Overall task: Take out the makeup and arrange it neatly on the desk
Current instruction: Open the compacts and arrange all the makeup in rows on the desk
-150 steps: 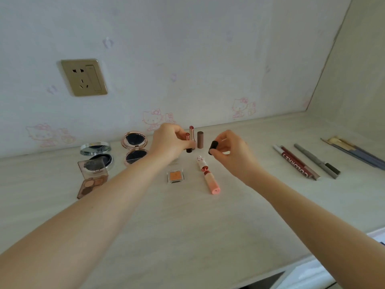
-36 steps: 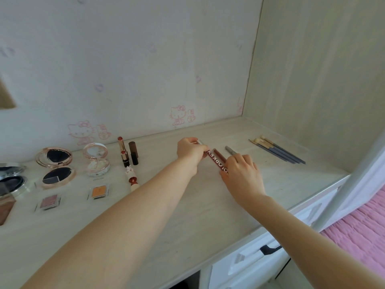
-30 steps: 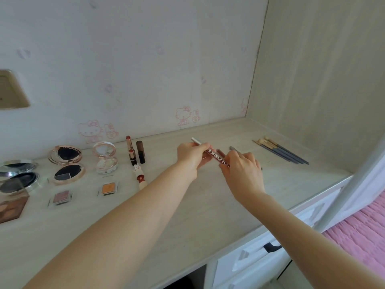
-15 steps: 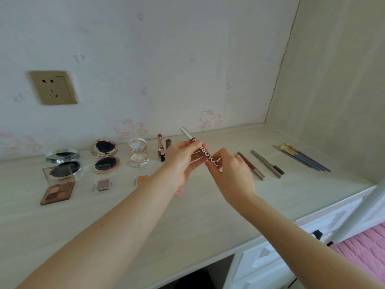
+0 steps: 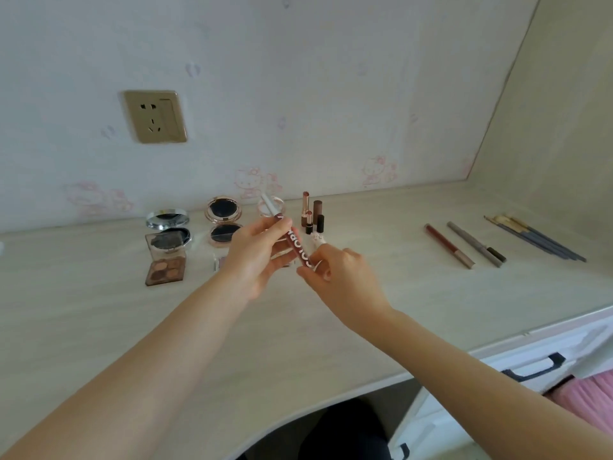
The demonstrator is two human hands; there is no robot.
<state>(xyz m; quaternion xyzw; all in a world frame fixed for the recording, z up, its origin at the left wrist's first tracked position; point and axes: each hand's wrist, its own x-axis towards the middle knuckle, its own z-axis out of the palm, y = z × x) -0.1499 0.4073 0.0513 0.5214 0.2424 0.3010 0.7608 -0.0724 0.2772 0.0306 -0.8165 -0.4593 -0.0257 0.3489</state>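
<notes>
Head view: both hands meet above the pale wood-grain table (image 5: 298,327), sharing one slim dark-red cosmetic pencil with white lettering and a white cap (image 5: 292,237). The left hand (image 5: 258,257) curls its fingers round the upper part of the barrel just below the white cap, and the right hand (image 5: 338,277) pinches the lower end between thumb and fingertips. The pencil is tilted, cap end pointing up and away, clear of the tabletop.

As I read it, the step in hand is checking or turning this pencil before it goes down. To do that well, it should be laid parallel to the other red-brown pencil (image 5: 447,245) and the grey pencil (image 5: 476,244) on the right, ends in line and a like gap between them, lowered flat so it cannot roll. The bundle of blue-grey brushes with gold ferrules (image 5: 537,239) lies further right, near the side wall.

Containers: the round silver compact (image 5: 168,227) and the round rose-gold compact (image 5: 224,220) stand open on the left, each with a dark pan below and a mirror lid raised. The square brown eyeshadow palette (image 5: 165,268) in front of them shows four shades. Upright lipsticks (image 5: 311,214) stand behind the hands, one uncapped. No bag or box for the makeup is in view.
</notes>
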